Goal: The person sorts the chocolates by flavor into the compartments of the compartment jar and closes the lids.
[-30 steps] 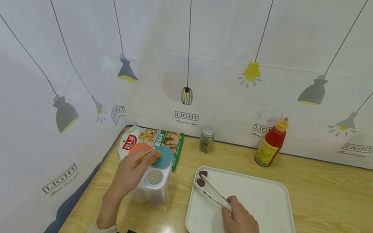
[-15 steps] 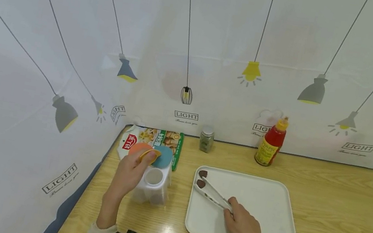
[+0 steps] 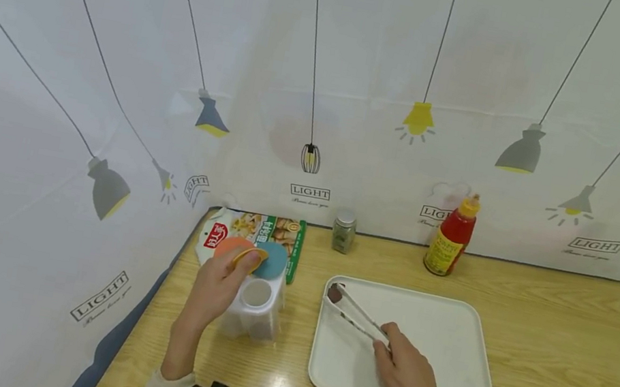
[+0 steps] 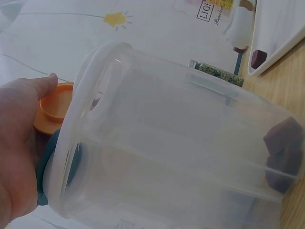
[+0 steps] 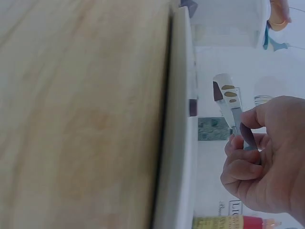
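Observation:
My left hand grips the top of a clear plastic container, thumb on its raised orange lid beside a teal lid. In the left wrist view the container fills the frame, with a brown piece inside. My right hand holds white tongs, their arms squeezed together. The tips hover just over a small brown piece in the far left corner of the white tray. The right wrist view shows the tongs raised off the tray; whether they pinch anything is unclear.
A red sauce bottle and a small spice jar stand at the back of the wooden table. A printed food packet lies behind the container. Patterned cloth walls close the back and left.
The tongs' arms have come together and their tips moved slightly toward the tray's far corner; two brown spots seen earlier now show as one. My left hand has not moved.

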`<action>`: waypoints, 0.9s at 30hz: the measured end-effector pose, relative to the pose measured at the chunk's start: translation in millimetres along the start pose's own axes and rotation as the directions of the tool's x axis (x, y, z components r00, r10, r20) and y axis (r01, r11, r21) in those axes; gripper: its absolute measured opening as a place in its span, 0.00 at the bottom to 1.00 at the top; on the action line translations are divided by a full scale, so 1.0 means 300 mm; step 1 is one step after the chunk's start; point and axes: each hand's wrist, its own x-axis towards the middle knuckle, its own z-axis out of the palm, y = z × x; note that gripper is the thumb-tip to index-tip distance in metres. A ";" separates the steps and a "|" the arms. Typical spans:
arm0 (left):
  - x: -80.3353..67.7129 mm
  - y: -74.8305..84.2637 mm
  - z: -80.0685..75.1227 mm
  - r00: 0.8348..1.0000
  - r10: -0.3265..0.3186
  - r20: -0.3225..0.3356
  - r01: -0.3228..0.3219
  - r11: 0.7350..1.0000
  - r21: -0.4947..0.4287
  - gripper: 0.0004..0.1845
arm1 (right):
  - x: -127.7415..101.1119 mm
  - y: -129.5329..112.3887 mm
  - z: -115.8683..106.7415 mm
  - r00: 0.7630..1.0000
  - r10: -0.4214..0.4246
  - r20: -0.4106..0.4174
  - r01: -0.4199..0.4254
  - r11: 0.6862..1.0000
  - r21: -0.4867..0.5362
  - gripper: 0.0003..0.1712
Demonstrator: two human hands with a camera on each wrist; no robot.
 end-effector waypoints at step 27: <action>0.002 -0.006 0.002 1.000 0.027 -0.001 -0.027 1.000 0.011 0.16 | -0.039 -0.325 -0.055 0.971 -0.238 0.026 0.234 0.966 0.110 0.14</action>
